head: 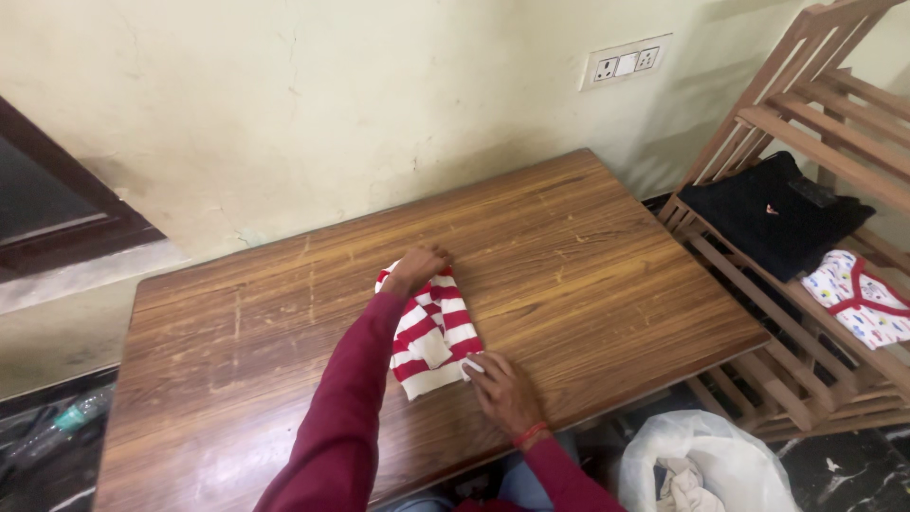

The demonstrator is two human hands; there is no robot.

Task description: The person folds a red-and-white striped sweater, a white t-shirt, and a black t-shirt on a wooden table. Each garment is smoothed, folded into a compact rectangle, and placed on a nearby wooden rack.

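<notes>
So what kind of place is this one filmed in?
Probably a room in a home: a wooden table against a plastered wall, a slatted wooden rack holding folded clothes, and a white bag of laundry on the floor.
</notes>
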